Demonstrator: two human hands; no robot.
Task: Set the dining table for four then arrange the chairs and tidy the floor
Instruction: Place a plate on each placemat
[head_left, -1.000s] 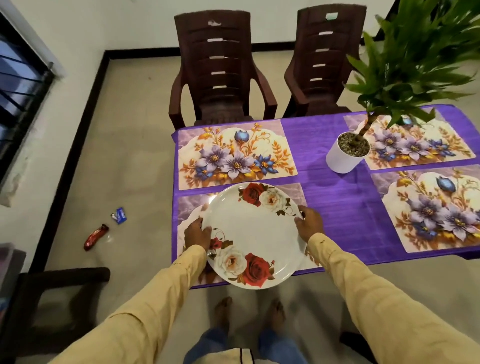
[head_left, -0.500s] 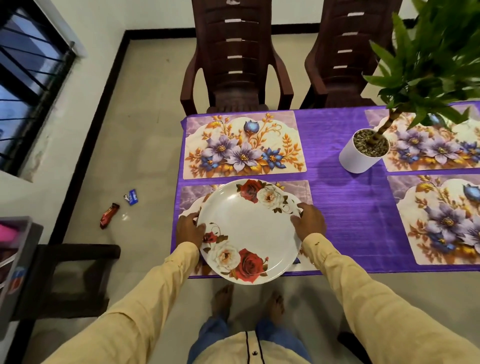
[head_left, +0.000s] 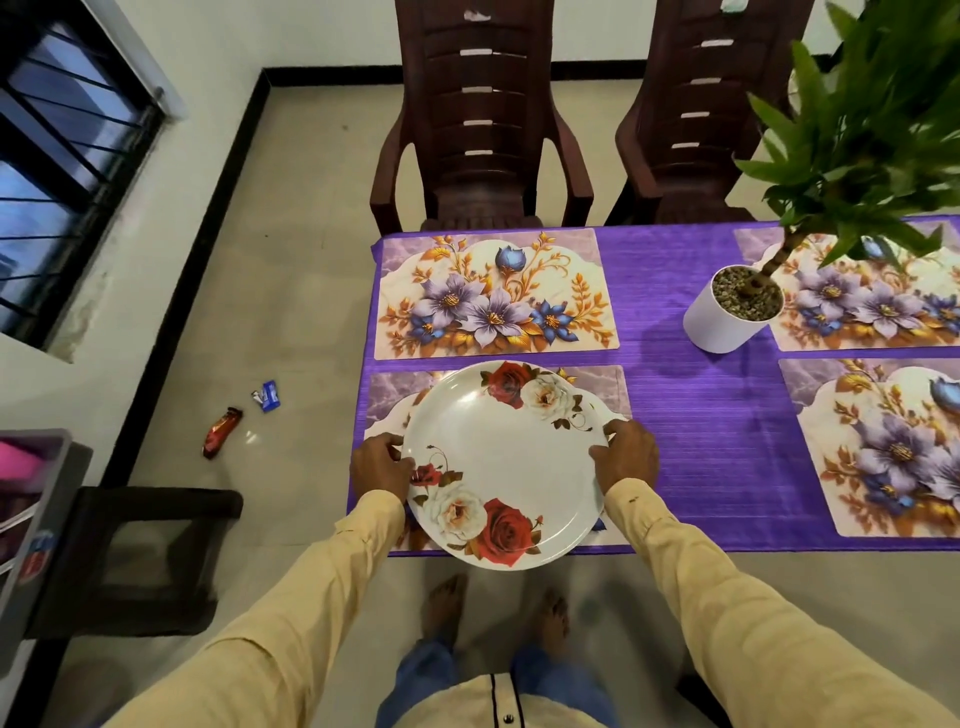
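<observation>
A white plate (head_left: 506, 462) printed with red and white roses lies over the near-left floral placemat (head_left: 605, 387) on the purple table (head_left: 691, 415). Its near rim overhangs the table edge. My left hand (head_left: 379, 465) grips the plate's left rim and my right hand (head_left: 626, 454) grips its right rim. Three other floral placemats are bare: one at the far left (head_left: 493, 293), one at the far right (head_left: 878, 296), one at the near right (head_left: 888, 447).
A white potted plant (head_left: 730, 309) stands mid-table. Two brown plastic chairs (head_left: 480, 130) (head_left: 696, 119) stand at the far side. A red wrapper (head_left: 222, 431) and a blue wrapper (head_left: 267, 396) lie on the floor at left. A dark stool (head_left: 150, 561) stands near left.
The plate has shifted slightly further onto the near-left placemat, with both hands still on its rims. The camera has moved closer to the table.
</observation>
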